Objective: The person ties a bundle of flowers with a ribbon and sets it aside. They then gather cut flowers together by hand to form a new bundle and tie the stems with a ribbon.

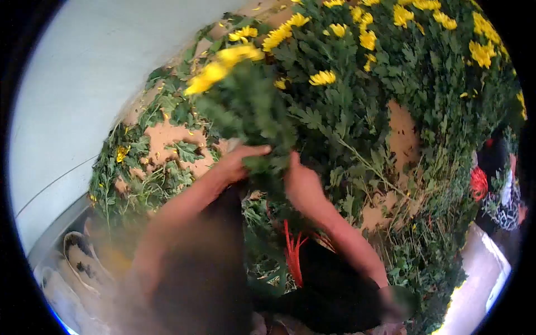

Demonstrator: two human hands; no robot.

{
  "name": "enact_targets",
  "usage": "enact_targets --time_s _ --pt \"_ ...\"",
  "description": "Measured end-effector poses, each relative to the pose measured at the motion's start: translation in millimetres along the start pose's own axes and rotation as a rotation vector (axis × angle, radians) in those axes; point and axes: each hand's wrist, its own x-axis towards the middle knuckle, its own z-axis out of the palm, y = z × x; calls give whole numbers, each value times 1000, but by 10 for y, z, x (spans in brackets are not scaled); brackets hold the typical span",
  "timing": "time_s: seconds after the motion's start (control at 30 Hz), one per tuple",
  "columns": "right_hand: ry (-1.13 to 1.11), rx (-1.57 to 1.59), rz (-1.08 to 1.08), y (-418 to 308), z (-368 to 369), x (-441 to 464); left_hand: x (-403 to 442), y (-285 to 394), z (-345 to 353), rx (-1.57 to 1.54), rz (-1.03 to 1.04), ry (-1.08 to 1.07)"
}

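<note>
The bunch (245, 103), yellow blooms on dense green leaves, is blurred and tilted, blooms toward the upper left, its lower stems in the left hand (237, 163) and right hand (304, 183). Loose flowers (368, 84) lie heaped beside it.

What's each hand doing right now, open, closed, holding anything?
Left hand: closed on the flower bunch.
Right hand: curled against the bunch's lower part; whether it grips can't be told.

The sole view, head-worn, looks forward and steeply down at yellow chrysanthemums (207, 77) from close above.
</note>
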Motion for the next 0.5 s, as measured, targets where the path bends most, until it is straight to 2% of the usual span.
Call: enact_targets --time_s 0.03,0.07,0.13,0.2,0.3,0.33,0.37,0.4,0.47,0.5 --pt "-132 -49 -26 -46 35 -39 -126 -15 -100 71 62 -16" --pt "-130 -41 -19 -11 -19 -68 -259 -33 -152 75 52 -17" --pt "369 -135 -545 115 -217 -101 -510 -4 -238 -38 199 24" --pt "645 -296 -264 292 -579 75 -577 48 -425 -67 228 28" --pt "640 -456 -180 801 -661 299 -582 15 -530 -115 218 57" --pt "588 -347 -151 795 -722 272 -575 27 -550 -130 170 87" --pt "530 -240 -117 771 -756 217 -550 6 -538 52 198 280" --pt "530 -243 -114 739 -792 146 -542 0 -518 51 196 277" --pt "512 66 -73 679 -862 31 -527 21 -448 -20 241 142" --pt "540 185 -112 761 -794 24 -531 29 -393 -23 249 145"
